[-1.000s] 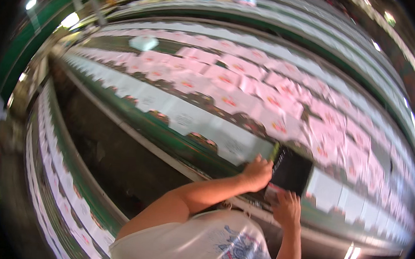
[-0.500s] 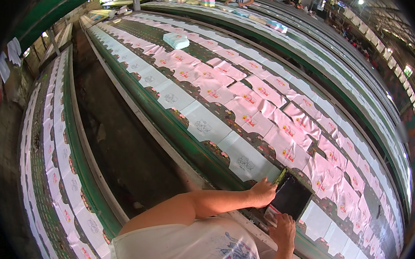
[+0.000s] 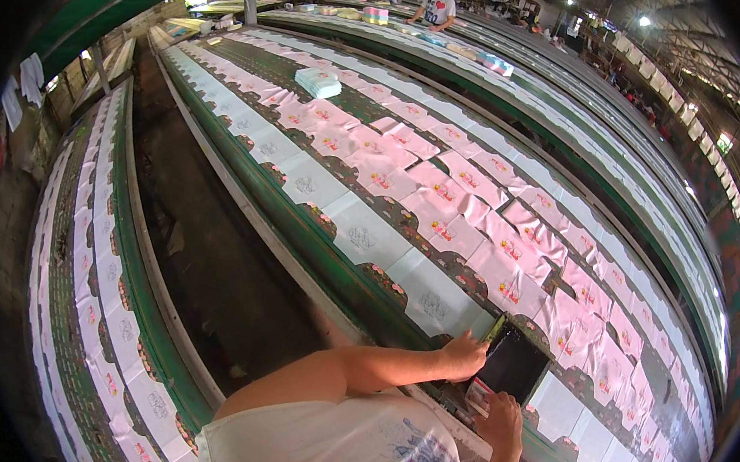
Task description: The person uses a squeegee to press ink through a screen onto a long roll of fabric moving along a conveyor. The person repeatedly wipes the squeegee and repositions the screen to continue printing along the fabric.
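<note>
A small printing screen (image 3: 516, 361) with a dark, ink-covered face lies on the row of pale blue cloth pieces (image 3: 431, 297) at the table's near edge. My left hand (image 3: 464, 356) is closed on the left side of its frame. In my right hand (image 3: 501, 422), fingers closed, is a squeegee (image 3: 478, 396) with a pale and red handle, at the screen's near end. Its blade is hidden. Pale blue pieces to the left of the screen carry dark line drawings; those to the right, the part in view, look plain.
Pink printed cloth pieces (image 3: 506, 251) lie in overlapping rows beyond the blue row. A folded cloth stack (image 3: 318, 83) sits farther up the table. Left of a dark aisle (image 3: 205, 254) runs another cloth-covered table (image 3: 91, 297). A person (image 3: 437, 9) stands at a far table.
The whole view has shifted slightly, with the scene sitting a little lower. Both hands keep their hold on the screen and squeegee. The far person's head has come into view.
</note>
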The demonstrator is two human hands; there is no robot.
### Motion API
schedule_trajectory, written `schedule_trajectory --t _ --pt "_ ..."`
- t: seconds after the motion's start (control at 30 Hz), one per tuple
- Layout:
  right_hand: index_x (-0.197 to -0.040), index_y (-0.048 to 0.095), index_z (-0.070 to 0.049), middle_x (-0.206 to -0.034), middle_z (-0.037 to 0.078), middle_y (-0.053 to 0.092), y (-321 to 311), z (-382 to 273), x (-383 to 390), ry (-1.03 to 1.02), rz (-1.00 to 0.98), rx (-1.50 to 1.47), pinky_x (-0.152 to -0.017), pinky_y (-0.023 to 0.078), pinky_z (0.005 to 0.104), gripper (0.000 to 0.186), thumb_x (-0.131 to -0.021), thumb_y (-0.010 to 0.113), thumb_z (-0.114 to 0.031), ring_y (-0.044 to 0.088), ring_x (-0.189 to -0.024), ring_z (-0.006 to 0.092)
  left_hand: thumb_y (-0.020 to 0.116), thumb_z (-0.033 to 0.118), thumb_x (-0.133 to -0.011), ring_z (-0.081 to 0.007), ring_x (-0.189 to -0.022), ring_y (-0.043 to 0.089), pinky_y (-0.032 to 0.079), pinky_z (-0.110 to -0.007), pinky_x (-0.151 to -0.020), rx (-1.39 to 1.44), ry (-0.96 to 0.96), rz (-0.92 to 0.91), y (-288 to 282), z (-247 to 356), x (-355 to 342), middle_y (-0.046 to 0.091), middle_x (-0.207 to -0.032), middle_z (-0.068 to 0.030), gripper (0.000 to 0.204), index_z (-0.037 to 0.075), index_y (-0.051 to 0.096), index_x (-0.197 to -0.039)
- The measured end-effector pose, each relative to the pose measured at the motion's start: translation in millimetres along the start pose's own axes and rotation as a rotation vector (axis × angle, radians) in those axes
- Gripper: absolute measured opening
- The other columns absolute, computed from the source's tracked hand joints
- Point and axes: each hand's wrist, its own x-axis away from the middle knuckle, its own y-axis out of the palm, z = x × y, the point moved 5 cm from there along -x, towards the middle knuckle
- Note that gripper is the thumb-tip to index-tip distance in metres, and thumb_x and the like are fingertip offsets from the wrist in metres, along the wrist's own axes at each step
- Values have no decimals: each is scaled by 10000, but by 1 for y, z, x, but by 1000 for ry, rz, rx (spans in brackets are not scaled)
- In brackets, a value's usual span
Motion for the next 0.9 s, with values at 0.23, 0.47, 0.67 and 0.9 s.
schedule_trajectory --t 0.23,0.47,0.67,0.9 --pt "-1153 831 -70 -1132 133 782 -16 1 -5 -28 7 -82 -1032 551 504 449 -745 963 -206 723 -1154 363 721 169 -908 -328 -1069 790 503 -592 -1074 -11 16 -19 1 -1 2 746 -1333 -175 276 14 831 -1108" --pt "-930 783 -67 -914 108 787 -60 -20 -18 -243 345 -173 -912 573 491 248 -754 946 -133 757 -946 360 713 210 -937 -359 -1101 782 509 -581 -1073 65 2 -48 4 -6 1 747 -1341 -208 290 49 842 -1141" --pt "-846 759 -115 -667 47 701 -68 -67 -27 -354 332 -256 -691 568 454 191 -761 930 -120 699 -633 307 693 219 -975 -337 -1091 795 501 -587 -1083 50 -13 -108 6 -6 0 725 -1388 -178 293 44 819 -1174" --pt "-814 753 -125 -638 57 689 -61 -106 -27 -624 206 -281 -588 579 429 123 -776 869 -117 724 -591 282 722 210 -947 -326 -1077 793 513 -558 -1043 95 -90 -91 2 2 2 736 -1325 -152 258 60 829 -1126"
